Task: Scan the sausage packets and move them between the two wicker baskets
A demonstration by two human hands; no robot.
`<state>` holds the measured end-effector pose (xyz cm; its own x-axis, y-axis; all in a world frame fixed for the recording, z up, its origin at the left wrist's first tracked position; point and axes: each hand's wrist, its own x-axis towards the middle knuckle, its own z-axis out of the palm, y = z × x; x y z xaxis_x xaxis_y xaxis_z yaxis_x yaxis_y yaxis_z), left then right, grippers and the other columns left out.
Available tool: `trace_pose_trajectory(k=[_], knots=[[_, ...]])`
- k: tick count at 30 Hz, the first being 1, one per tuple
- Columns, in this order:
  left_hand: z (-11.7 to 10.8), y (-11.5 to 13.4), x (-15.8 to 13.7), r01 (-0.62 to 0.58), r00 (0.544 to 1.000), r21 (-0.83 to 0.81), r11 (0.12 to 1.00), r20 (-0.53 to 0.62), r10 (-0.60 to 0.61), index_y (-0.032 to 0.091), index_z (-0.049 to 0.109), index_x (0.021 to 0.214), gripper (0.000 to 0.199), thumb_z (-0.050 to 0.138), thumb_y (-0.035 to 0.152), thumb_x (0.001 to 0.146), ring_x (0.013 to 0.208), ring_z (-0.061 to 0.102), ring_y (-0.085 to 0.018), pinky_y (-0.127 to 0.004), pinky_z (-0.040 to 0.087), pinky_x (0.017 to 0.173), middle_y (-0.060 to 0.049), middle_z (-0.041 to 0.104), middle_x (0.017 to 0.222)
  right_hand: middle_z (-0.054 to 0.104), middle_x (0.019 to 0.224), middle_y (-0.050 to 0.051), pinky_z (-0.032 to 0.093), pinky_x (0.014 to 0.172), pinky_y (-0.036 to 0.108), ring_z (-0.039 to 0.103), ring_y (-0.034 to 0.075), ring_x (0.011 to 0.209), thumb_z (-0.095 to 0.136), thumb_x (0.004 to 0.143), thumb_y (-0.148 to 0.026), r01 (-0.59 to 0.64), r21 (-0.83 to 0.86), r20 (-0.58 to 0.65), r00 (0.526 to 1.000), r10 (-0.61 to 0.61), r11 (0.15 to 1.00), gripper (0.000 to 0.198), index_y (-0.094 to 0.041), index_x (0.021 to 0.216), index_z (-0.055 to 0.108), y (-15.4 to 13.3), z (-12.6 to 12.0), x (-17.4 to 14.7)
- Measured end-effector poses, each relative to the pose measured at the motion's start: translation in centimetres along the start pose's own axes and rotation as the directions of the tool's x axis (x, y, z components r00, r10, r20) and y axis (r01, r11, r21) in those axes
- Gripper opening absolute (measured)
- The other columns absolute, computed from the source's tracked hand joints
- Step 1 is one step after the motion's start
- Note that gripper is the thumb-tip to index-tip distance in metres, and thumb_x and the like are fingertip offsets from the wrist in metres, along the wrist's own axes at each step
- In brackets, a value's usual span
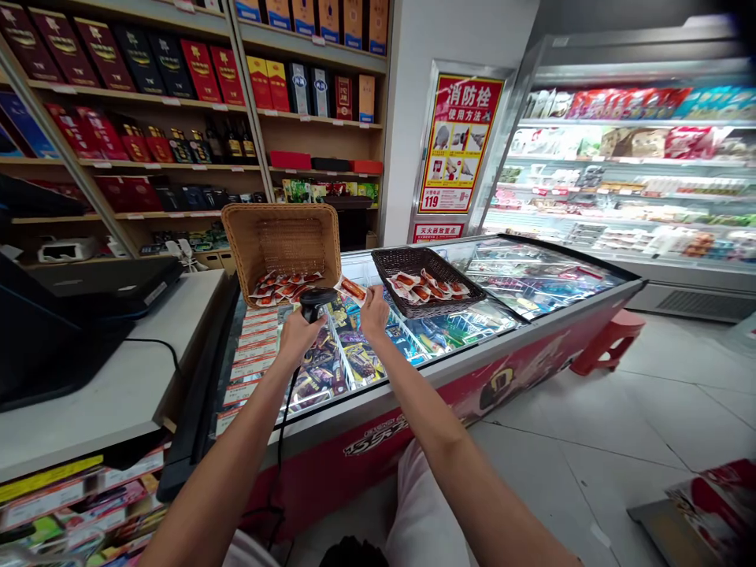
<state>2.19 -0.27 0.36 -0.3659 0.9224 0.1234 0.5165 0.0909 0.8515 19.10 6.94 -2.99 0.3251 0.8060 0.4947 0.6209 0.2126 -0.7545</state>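
My left hand (pixel 300 335) is wrapped round the handle of a black barcode scanner (pixel 317 299), whose cord hangs down past the freezer edge. My right hand (pixel 374 313) pinches a small packaged sausage (pixel 353 290) in clear and white wrapping, held just right of the scanner head. Behind the scanner a tan wicker basket (pixel 283 216) is tipped towards me, with several wrapped sausages (pixel 277 290) at its bottom. To the right of my right hand lies a dark brown wicker basket (pixel 437 309) with more wrapped sausages (pixel 425 285) in it.
Both baskets rest on a glass-topped chest freezer (pixel 472 335) holding packaged goods. A counter (pixel 194 315) with a black terminal (pixel 112 287) stands at the left. Shelves of boxes (pixel 171 63) line the back. A red stool (pixel 608 342) and a lit refrigerated display (pixel 626 157) are at the right.
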Motion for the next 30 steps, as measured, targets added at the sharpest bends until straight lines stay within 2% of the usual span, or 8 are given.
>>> trace_pose_trajectory(k=[8, 14, 22, 30], knots=[[0.8, 0.6, -0.6, -0.024, 1.000, 0.072, 0.997, -0.014, 0.025, 0.024, 0.062, 0.093, 0.032, 0.077, 0.046, 0.076, 0.052, 0.058, -0.021, -0.027, 0.034, 0.052, 0.001, 0.060, 0.060, 0.068, 0.087, 0.005, 0.035, 0.069, 0.027, 0.063, 0.022, 0.079, 0.034, 0.109, -0.026, 0.010, 0.023, -0.017, 1.000, -0.010, 1.000, 0.022, -0.019, 0.110, 0.055, 0.9, -1.0, -0.7], [1.7, 1.5, -0.9, -0.040, 0.998, 0.158, 0.987, -0.040, 0.047, 0.024, 0.062, 0.094, 0.033, 0.075, 0.049, 0.077, 0.059, 0.062, -0.024, -0.029, 0.035, 0.056, -0.001, 0.061, 0.063, 0.069, 0.088, 0.006, 0.037, 0.071, 0.027, 0.065, 0.023, 0.081, 0.034, 0.110, -0.028, -0.015, 0.045, -0.018, 1.000, 0.016, 0.999, 0.023, -0.019, 0.111, 0.055, 1.9, -1.8, -0.9], [2.5, 3.4, -2.5, -0.017, 0.999, 0.075, 0.997, 0.050, 0.013, 0.024, 0.057, 0.079, 0.028, 0.073, 0.046, 0.079, 0.044, 0.055, -0.019, -0.029, 0.035, 0.052, 0.003, 0.053, 0.050, 0.071, 0.093, 0.007, 0.040, 0.074, 0.028, 0.067, 0.023, 0.084, 0.034, 0.108, -0.028, -0.022, 0.091, -0.089, 0.996, 0.030, 0.996, 0.023, -0.020, 0.108, 0.055, 3.2, -2.5, -1.0], [2.5, 4.8, -3.7, -0.008, 0.999, 0.089, 0.996, 0.039, 0.004, 0.025, 0.053, 0.075, 0.027, 0.074, 0.041, 0.080, 0.041, 0.054, -0.018, -0.027, 0.034, 0.049, 0.005, 0.049, 0.044, 0.071, 0.095, 0.008, 0.041, 0.075, 0.027, 0.067, 0.022, 0.086, 0.033, 0.108, -0.028, -0.028, 0.102, -0.109, 0.993, 0.040, 0.994, 0.024, -0.020, 0.108, 0.055, 3.8, -3.1, -1.1]])
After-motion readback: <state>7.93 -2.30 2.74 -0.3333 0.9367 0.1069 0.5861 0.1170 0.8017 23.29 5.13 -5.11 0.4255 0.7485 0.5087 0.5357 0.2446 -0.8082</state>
